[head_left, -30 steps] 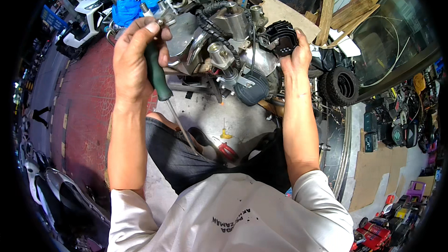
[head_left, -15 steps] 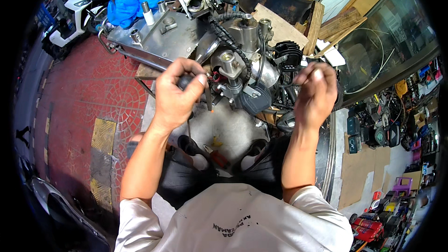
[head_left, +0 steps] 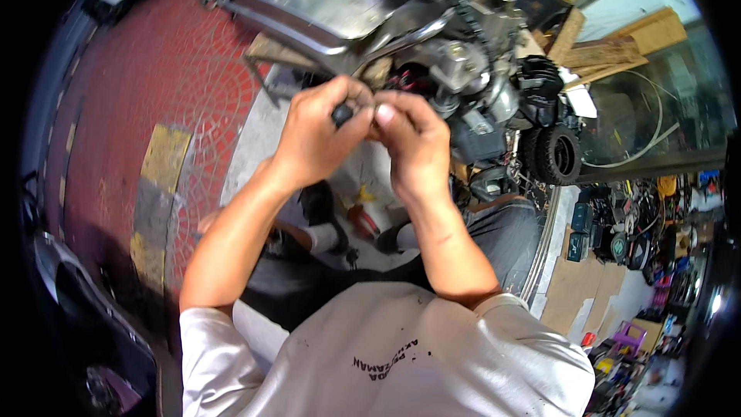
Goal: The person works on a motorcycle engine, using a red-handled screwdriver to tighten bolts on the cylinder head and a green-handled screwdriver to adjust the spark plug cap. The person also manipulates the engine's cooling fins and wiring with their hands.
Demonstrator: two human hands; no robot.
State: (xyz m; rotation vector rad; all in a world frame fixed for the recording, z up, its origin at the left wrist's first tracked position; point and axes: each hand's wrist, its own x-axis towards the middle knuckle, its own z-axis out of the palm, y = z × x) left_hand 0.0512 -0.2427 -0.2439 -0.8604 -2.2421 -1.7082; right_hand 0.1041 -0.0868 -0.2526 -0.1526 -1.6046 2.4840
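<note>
My left hand (head_left: 318,135) is closed around a small black object with a rounded end (head_left: 342,114); most of it is hidden in the fist, so its kind does not show. Close against it, my right hand (head_left: 419,143) has its thumb and fingers pinched together, meeting the left fingertips. Whatever lies between the right fingers is too small or covered to make out. Both hands are raised above my lap, on the near side of a metal engine assembly (head_left: 459,70) with a chrome pipe (head_left: 413,35), blurred by motion.
A flat steel box (head_left: 332,8) carries loose metal parts, beyond the hands. Knobbly black tyres (head_left: 557,155) and wood pieces (head_left: 610,50) stand to the right. Red-handled pliers (head_left: 363,222) lie on the floor between my feet. A dark motorbike (head_left: 100,317) is at lower left.
My right hand has moved left and now meets my left hand, which has shifted slightly right and up. The view has turned, so the engine and box appear higher and farther right.
</note>
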